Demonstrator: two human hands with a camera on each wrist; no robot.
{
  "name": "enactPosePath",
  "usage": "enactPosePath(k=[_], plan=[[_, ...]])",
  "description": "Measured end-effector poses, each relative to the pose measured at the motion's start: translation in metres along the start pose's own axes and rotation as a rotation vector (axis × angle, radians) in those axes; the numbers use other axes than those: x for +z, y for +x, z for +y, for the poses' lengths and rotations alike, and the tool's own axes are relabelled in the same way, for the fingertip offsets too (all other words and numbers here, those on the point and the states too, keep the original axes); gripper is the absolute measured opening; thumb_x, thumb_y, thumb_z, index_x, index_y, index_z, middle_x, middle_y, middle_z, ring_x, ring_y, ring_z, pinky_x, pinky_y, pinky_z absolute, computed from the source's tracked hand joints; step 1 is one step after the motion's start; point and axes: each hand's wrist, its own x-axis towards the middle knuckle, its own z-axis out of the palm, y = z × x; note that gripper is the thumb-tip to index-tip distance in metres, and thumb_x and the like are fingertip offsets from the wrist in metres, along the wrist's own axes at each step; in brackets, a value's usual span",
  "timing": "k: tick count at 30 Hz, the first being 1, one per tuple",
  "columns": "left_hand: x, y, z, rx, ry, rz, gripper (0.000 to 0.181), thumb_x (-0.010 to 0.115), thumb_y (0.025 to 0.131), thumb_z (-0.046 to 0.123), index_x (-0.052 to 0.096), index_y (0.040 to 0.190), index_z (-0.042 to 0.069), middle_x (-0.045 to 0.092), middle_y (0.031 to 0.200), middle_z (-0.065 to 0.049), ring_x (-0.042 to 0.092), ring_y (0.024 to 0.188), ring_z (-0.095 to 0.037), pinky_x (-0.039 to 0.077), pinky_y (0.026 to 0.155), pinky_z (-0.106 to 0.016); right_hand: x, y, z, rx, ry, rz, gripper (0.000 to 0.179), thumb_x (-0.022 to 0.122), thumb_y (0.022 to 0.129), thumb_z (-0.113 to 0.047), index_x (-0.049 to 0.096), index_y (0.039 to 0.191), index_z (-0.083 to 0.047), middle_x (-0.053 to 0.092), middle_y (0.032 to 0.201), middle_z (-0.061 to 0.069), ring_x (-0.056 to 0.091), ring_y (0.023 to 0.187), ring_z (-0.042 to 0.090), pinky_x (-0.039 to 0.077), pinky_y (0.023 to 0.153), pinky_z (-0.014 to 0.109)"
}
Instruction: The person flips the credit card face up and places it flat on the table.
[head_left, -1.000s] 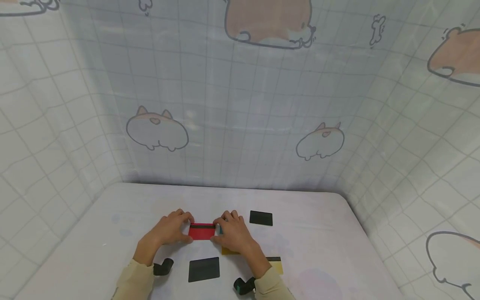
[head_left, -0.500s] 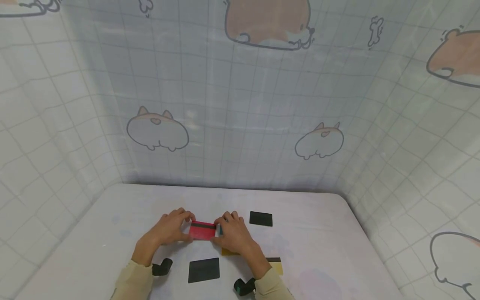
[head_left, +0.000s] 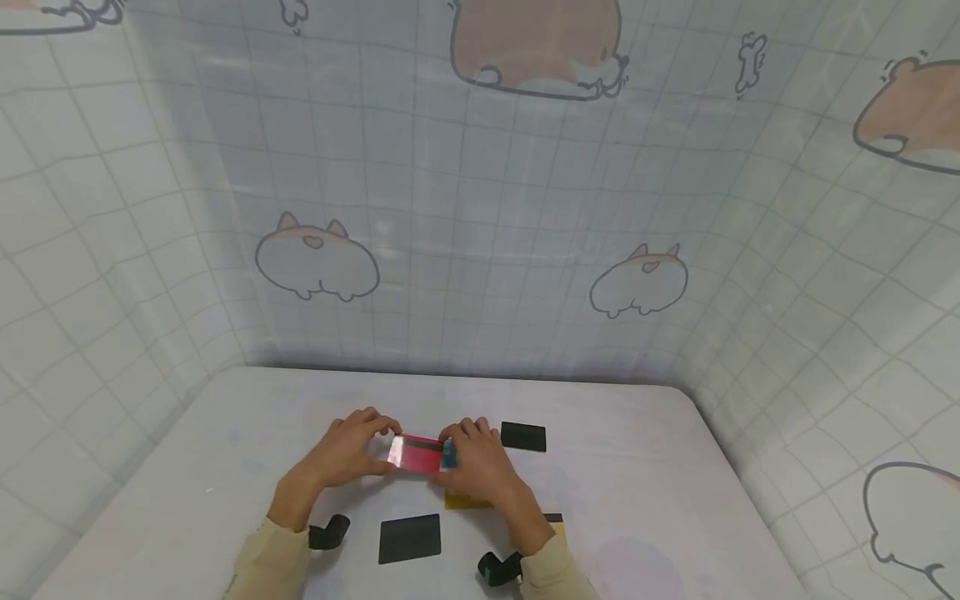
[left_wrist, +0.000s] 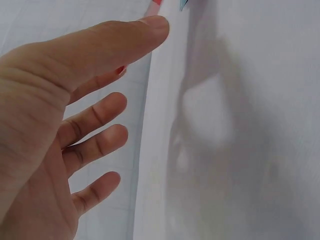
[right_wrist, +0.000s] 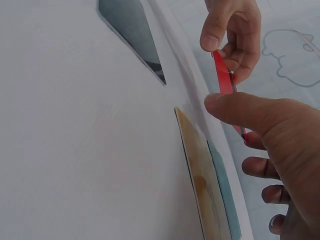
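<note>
Both hands hold a red card [head_left: 417, 456] with a dark stripe, pinched at its two ends above the table. In the head view my left hand [head_left: 347, 454] grips the left end and my right hand [head_left: 478, 463] the right end. The card is tilted, with glare on its left part. The right wrist view has the red card [right_wrist: 223, 80] nearly edge-on between the hands. A teal card [head_left: 449, 454] and a gold card [head_left: 463, 501] lie partly hidden under the right hand. Only a red corner of the held card shows in the left wrist view.
A black card [head_left: 409, 539] lies nearer the person, and a smaller black card [head_left: 523, 436] farther back to the right. Behind the right forearm shows a yellow card [head_left: 558, 533] with a black stripe. Patterned curtains [head_left: 480, 333] surround the white table [head_left: 637, 467].
The red card has risen from lying nearly flat, tilted to catch the light, and shifted slightly right. Both hands moved right with it, revealing more of the teal card.
</note>
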Motion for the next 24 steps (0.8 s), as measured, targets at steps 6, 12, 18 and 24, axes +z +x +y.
enactPosePath(k=[6, 12, 18, 24], plan=[[0.006, 0.002, 0.011, 0.003, 0.002, 0.001, 0.054, 0.091, 0.072, 0.037, 0.068, 0.119, 0.024, 0.060, 0.107, 0.002, 0.053, 0.105, -0.017, 0.040, 0.095, -0.052, -0.011, -0.009, 0.008, -0.002, 0.038, 0.013, 0.056, 0.079, 0.078, -0.055, 0.062, 0.122, -0.025, 0.058, 0.113, -0.006, 0.043, 0.102, 0.014, 0.041, 0.083, 0.035], [0.011, 0.004, 0.018, -0.008, 0.011, 0.000, 0.057, 0.090, 0.071, 0.042, 0.067, 0.122, 0.027, 0.060, 0.109, 0.004, 0.053, 0.106, -0.015, 0.040, 0.096, -0.050, -0.025, -0.016, 0.016, -0.037, 0.102, 0.013, 0.055, 0.077, 0.082, -0.053, 0.062, 0.124, -0.022, 0.058, 0.112, -0.007, 0.044, 0.104, 0.014, 0.040, 0.084, 0.036], [0.014, 0.005, 0.021, 0.005, 0.030, 0.004, 0.056, 0.090, 0.071, 0.043, 0.069, 0.120, 0.028, 0.060, 0.107, 0.005, 0.054, 0.104, -0.014, 0.041, 0.095, -0.049, -0.033, -0.018, 0.023, -0.007, 0.180, -0.034, 0.056, 0.077, 0.082, -0.054, 0.059, 0.125, -0.025, 0.056, 0.111, -0.008, 0.042, 0.106, 0.013, 0.040, 0.090, 0.040], [0.015, 0.005, 0.028, 0.016, 0.019, 0.004, 0.053, 0.090, 0.072, 0.042, 0.070, 0.119, 0.027, 0.062, 0.107, 0.004, 0.055, 0.102, -0.013, 0.042, 0.097, -0.049, -0.035, -0.018, 0.028, 0.007, 0.225, -0.038, 0.053, 0.077, 0.082, -0.052, 0.056, 0.124, -0.028, 0.057, 0.113, -0.009, 0.042, 0.108, 0.012, 0.043, 0.090, 0.039]])
